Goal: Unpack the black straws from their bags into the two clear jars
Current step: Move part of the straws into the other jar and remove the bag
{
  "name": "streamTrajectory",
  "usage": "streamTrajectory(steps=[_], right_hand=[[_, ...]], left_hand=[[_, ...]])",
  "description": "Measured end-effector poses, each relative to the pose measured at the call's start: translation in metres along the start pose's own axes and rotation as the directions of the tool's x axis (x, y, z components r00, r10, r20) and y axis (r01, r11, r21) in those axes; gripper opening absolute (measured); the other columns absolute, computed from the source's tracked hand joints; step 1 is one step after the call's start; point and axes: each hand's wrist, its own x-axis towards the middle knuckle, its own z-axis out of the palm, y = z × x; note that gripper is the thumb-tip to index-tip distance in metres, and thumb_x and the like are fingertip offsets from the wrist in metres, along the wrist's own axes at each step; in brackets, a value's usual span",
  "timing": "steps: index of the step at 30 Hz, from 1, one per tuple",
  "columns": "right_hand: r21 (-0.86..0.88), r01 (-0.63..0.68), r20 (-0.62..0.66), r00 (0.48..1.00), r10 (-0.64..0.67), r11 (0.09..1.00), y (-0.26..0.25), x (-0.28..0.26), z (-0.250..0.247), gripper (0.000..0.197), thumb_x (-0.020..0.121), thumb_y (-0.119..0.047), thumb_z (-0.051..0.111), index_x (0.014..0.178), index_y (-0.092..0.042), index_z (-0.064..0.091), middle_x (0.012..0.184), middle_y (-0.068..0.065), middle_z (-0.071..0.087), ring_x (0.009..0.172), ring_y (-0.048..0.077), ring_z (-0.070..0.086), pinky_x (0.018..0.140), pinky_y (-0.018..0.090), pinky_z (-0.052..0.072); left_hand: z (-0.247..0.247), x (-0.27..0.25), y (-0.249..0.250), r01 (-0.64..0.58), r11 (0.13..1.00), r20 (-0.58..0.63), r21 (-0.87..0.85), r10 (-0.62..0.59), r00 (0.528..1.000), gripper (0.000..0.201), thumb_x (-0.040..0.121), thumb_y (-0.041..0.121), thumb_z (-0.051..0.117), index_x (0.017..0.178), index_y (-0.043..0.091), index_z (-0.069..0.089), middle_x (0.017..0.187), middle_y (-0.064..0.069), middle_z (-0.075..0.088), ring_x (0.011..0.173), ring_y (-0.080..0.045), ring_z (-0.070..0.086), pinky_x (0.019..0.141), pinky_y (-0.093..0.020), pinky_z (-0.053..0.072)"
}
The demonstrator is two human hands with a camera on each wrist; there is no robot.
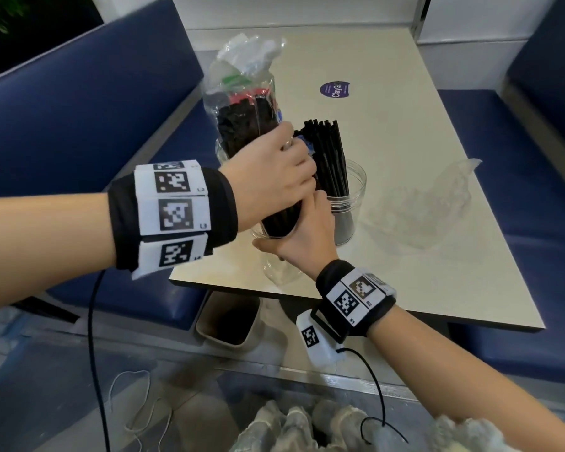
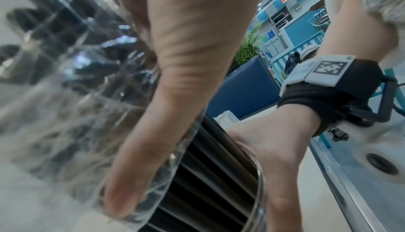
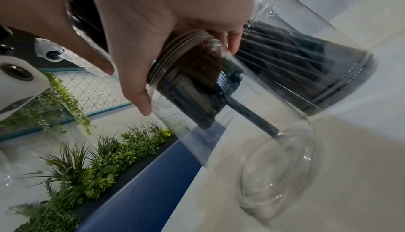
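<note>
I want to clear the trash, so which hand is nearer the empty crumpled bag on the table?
Right. The right hand grips the near jar's mouth, on the empty bag's side; the left hand holds the full straw bag farther away.

Cream table (image 1: 405,132) between blue padded benches (image 1: 79,119), white walls behind.

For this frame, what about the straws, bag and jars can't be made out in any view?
- Near jar: how far the straws reach is unclear; both hands cover its mouth in the head view, motion blur in the right wrist view.
- Bag: its open end is hidden under the left hand and right hand.
- Far jar: straw count too dense to tell.
</note>
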Motion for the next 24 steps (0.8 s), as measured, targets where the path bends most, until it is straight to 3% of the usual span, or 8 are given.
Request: streamTrajectory(steps=[6, 8, 10, 11, 15, 17, 20, 24], right_hand=[[0.024, 0.004, 0.021, 1.000, -0.004, 1.000, -0.005, 0.003, 0.002, 0.100, 0.050, -0.039, 0.084, 0.131, -0.010, 0.032, 0.121, 0.008, 0.044, 0.117, 0.025, 0.041, 0.100, 0.041, 0.037], [0.019, 0.005, 0.035, 0.999, -0.005, 1.000, -0.006, 0.005, 0.003, 0.099, 0.052, -0.038, 0.084, 0.131, -0.011, 0.033, 0.123, 0.008, 0.044, 0.118, 0.024, 0.039, 0.100, 0.040, 0.034], [0.012, 0.005, 0.043, 0.999, -0.006, 1.000, -0.006, 0.006, 0.005, 0.098, 0.052, -0.040, 0.084, 0.130, -0.011, 0.034, 0.122, 0.007, 0.044, 0.119, 0.024, 0.039, 0.101, 0.040, 0.035], [0.012, 0.006, 0.042, 0.999, -0.007, 1.000, -0.005, 0.007, 0.006, 0.097, 0.051, -0.040, 0.085, 0.129, -0.011, 0.035, 0.122, 0.007, 0.045, 0.119, 0.024, 0.040, 0.101, 0.040, 0.035], [0.052, -0.002, 0.027, 1.000, 0.001, 0.999, -0.003, 0.009, 0.013, 0.094, 0.049, -0.041, 0.085, 0.126, -0.013, 0.038, 0.119, 0.005, 0.047, 0.116, 0.022, 0.043, 0.100, 0.039, 0.039], [0.064, 0.001, 0.015, 1.000, -0.002, 0.998, -0.003, 0.011, 0.017, 0.096, 0.047, -0.043, 0.084, 0.126, -0.012, 0.038, 0.119, 0.005, 0.050, 0.115, 0.022, 0.045, 0.099, 0.040, 0.042], [0.075, -0.003, -0.011, 1.000, 0.003, 0.997, -0.006, 0.016, 0.025, 0.102, 0.046, -0.045, 0.084, 0.127, -0.008, 0.036, 0.119, 0.009, 0.052, 0.113, 0.026, 0.049, 0.097, 0.046, 0.044], [0.068, 0.003, -0.012, 1.000, -0.002, 0.998, -0.013, 0.025, 0.028, 0.105, 0.052, -0.042, 0.085, 0.132, -0.004, 0.030, 0.128, 0.015, 0.048, 0.120, 0.030, 0.046, 0.102, 0.046, 0.041]], left_hand=[[0.011, -0.012, -0.027, 0.107, 0.991, -0.045, 0.080, -0.104, 0.994, 0.034, 0.075, 0.016, 0.052, 0.109, 0.018, 0.051, 0.110, -0.001, 0.060, 0.103, -0.025, 0.058, 0.099, -0.042, 0.043], [0.016, -0.014, -0.024, 0.103, 0.992, -0.006, 0.079, -0.102, 0.995, 0.031, 0.078, 0.013, 0.040, 0.105, 0.020, 0.054, 0.105, 0.002, 0.062, 0.099, -0.023, 0.060, 0.098, -0.042, 0.044], [0.018, -0.015, -0.018, 0.102, 0.990, 0.012, 0.096, -0.103, 0.995, 0.048, 0.074, 0.006, 0.023, 0.106, 0.022, 0.055, 0.106, 0.003, 0.062, 0.099, -0.023, 0.060, 0.099, -0.042, 0.043], [0.020, -0.017, -0.020, 0.098, 0.991, -0.004, 0.092, -0.098, 0.995, 0.048, 0.073, 0.007, 0.025, 0.108, 0.022, 0.054, 0.110, 0.003, 0.061, 0.100, -0.023, 0.060, 0.099, -0.042, 0.043], [0.022, -0.029, -0.042, 0.203, 0.978, -0.076, -0.038, -0.206, 0.976, 0.057, 0.072, 0.001, 0.014, 0.105, 0.025, 0.054, 0.100, 0.007, 0.062, 0.087, -0.017, 0.062, 0.092, -0.035, 0.048], [0.027, -0.032, -0.049, 0.258, 0.958, -0.115, -0.127, -0.272, 0.955, 0.050, 0.075, 0.001, 0.023, 0.104, 0.025, 0.056, 0.094, 0.007, 0.062, 0.084, -0.017, 0.063, 0.088, -0.035, 0.049], [0.039, -0.038, -0.056, 0.339, 0.858, -0.163, -0.386, -0.425, 0.890, 0.041, 0.074, 0.007, 0.056, 0.114, 0.015, 0.054, 0.108, -0.007, 0.063, 0.095, -0.030, 0.062, 0.091, -0.050, 0.042], [0.052, -0.056, -0.058, 0.433, 0.575, -0.137, -0.694, -0.696, 0.705, 0.039, 0.079, 0.030, 0.051, 0.115, 0.015, 0.057, 0.113, -0.010, 0.063, 0.098, -0.033, 0.060, 0.088, -0.046, 0.037]])
